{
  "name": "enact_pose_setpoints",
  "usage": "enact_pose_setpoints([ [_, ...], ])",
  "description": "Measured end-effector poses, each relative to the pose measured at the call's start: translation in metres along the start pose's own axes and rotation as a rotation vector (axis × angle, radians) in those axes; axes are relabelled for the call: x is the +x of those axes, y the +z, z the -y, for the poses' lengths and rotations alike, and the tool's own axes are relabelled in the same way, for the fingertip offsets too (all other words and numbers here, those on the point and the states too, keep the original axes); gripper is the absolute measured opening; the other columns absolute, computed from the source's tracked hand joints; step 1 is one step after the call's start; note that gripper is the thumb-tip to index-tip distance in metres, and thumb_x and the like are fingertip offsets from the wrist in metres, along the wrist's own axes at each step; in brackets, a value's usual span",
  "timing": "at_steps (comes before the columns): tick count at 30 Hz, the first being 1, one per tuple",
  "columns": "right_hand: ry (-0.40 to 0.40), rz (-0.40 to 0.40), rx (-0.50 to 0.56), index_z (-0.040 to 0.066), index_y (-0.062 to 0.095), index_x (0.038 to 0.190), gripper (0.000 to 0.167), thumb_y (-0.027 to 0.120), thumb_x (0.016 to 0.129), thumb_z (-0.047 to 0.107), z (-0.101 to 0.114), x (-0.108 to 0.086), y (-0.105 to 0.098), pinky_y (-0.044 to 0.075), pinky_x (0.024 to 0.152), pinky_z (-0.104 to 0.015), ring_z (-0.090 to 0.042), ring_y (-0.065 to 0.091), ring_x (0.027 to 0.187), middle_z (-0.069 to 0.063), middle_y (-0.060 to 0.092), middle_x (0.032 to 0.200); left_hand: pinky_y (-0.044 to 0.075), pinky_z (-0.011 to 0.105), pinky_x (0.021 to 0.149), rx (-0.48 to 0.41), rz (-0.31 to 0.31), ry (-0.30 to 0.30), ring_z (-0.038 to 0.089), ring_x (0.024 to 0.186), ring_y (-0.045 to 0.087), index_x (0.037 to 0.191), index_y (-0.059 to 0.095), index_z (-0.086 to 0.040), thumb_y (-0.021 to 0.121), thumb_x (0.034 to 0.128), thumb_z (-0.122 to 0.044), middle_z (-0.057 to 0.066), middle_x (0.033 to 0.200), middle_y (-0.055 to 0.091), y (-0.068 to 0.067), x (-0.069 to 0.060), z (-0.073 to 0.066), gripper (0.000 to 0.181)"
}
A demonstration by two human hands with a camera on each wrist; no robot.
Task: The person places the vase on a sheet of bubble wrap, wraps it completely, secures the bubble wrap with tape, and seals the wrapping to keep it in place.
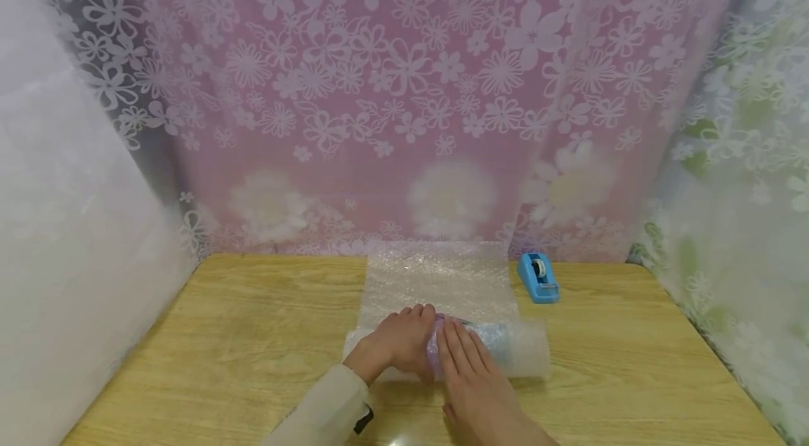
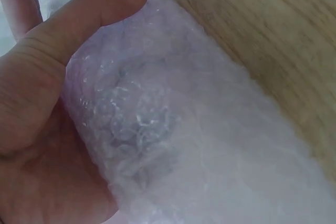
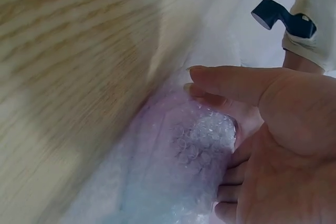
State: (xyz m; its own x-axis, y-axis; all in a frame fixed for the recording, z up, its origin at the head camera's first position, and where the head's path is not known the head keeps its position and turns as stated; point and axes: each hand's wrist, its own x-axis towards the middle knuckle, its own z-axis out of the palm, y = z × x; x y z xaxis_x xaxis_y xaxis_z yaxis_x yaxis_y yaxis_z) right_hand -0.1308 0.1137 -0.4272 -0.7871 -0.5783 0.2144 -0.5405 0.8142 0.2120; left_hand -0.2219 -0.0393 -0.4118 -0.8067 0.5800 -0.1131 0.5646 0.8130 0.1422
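A roll of clear bubble wrap (image 1: 529, 350) lies across the table, with a purple and light-blue thing (image 1: 496, 339) showing through its layers; its kind cannot be told. From the roll, a flat sheet of bubble wrap (image 1: 439, 277) runs toward the back edge. My left hand (image 1: 404, 340) grips the roll left of its middle, thumb on the near side and fingers over the top. The thumb pressed along the wrap also shows in the left wrist view. Beside it, my right hand (image 1: 470, 369) rests on the roll with its fingers stretched over the top.
A blue tape dispenser (image 1: 538, 279) stands at the back right of the wooden table (image 1: 265, 319), just right of the sheet. Flowered translucent curtains (image 1: 379, 116) hang behind the table and along both sides.
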Motion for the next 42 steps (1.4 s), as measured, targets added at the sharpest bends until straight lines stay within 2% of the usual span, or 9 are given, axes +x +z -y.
enact_pose_setpoints([
  [2,0.003,-0.024,-0.016,-0.013,0.032,0.140,0.098,0.078,0.073,0.042,0.000,0.002,0.000,0.025,0.108,-0.048,-0.039,0.025,0.137,-0.028,0.028,0.148,0.048,0.039,0.081,-0.009,0.011,-0.005,0.020,0.091,0.055,0.113,0.048,-0.010,0.088,0.0568,-0.039,0.002,0.099,0.053,-0.002,0.002,0.000,0.074],
  [7,0.013,-0.101,-0.072,-0.013,0.039,0.136,0.070,0.070,0.082,0.020,0.001,0.010,0.001,0.030,0.106,-0.047,-0.039,0.034,0.132,-0.027,0.037,0.143,0.047,0.038,0.082,-0.036,0.042,-0.019,0.021,0.093,0.056,0.115,0.049,-0.010,0.089,0.0564,-0.039,0.002,0.103,0.055,-0.005,0.004,0.001,0.077],
  [10,0.026,-0.085,-0.086,-0.012,0.039,0.137,0.058,0.061,0.087,0.009,0.001,0.012,0.002,0.029,0.107,-0.046,-0.039,0.035,0.132,-0.028,0.037,0.143,0.048,0.036,0.081,-0.050,0.058,-0.024,0.020,0.093,0.056,0.116,0.048,-0.012,0.090,0.0558,-0.038,0.002,0.104,0.056,-0.007,0.005,0.001,0.077],
  [15,0.070,-0.031,-0.019,-0.013,0.033,0.139,0.065,0.063,0.084,0.004,0.001,0.014,0.004,0.027,0.107,-0.048,-0.041,0.030,0.134,-0.031,0.031,0.145,0.048,0.035,0.081,-0.050,0.080,-0.019,0.020,0.095,0.057,0.114,0.049,-0.013,0.091,0.0547,-0.036,0.000,0.103,0.057,-0.010,0.007,-0.002,0.076],
  [19,0.082,-0.057,0.036,-0.011,0.030,0.141,0.075,0.067,0.078,0.001,-0.001,0.014,0.006,0.028,0.106,-0.049,-0.041,0.032,0.133,-0.032,0.029,0.145,0.048,0.034,0.080,-0.047,0.089,-0.008,0.020,0.094,0.056,0.115,0.051,-0.012,0.090,0.0546,-0.036,0.001,0.101,0.056,-0.011,0.008,-0.002,0.076],
  [30,0.067,-0.075,-0.038,-0.011,0.036,0.138,0.069,0.068,0.079,0.006,-0.005,0.020,0.007,0.031,0.106,-0.045,-0.038,0.038,0.130,-0.028,0.039,0.140,0.047,0.027,0.081,-0.156,0.102,0.034,0.016,0.095,0.056,0.117,0.049,-0.008,0.090,0.0577,-0.032,0.001,0.103,0.056,-0.012,0.010,0.007,0.075],
  [38,0.043,-0.211,-0.111,-0.010,0.045,0.130,0.053,0.065,0.081,-0.003,-0.014,0.031,0.021,0.037,0.102,-0.041,-0.034,0.048,0.119,-0.024,0.050,0.128,0.046,0.024,0.076,-0.289,0.139,0.055,0.009,0.081,0.053,0.111,0.050,-0.007,0.089,0.0595,-0.025,-0.003,0.093,0.054,-0.012,0.015,0.015,0.067],
  [41,0.047,-0.283,-0.113,-0.010,0.048,0.125,0.053,0.068,0.077,-0.007,-0.018,0.035,0.027,0.040,0.099,-0.040,-0.034,0.050,0.112,-0.023,0.052,0.120,0.047,0.025,0.080,-0.301,0.173,0.044,0.010,0.086,0.055,0.115,0.051,-0.006,0.089,0.0606,-0.023,-0.002,0.097,0.056,-0.014,0.019,0.013,0.068],
  [42,0.047,-0.307,-0.101,-0.010,0.048,0.124,0.053,0.069,0.075,-0.009,-0.020,0.037,0.029,0.041,0.098,-0.040,-0.034,0.051,0.110,-0.023,0.052,0.117,0.046,0.026,0.085,-0.295,0.187,0.032,0.012,0.093,0.056,0.120,0.050,-0.003,0.088,0.0614,-0.024,0.001,0.105,0.058,-0.016,0.020,0.012,0.073],
])
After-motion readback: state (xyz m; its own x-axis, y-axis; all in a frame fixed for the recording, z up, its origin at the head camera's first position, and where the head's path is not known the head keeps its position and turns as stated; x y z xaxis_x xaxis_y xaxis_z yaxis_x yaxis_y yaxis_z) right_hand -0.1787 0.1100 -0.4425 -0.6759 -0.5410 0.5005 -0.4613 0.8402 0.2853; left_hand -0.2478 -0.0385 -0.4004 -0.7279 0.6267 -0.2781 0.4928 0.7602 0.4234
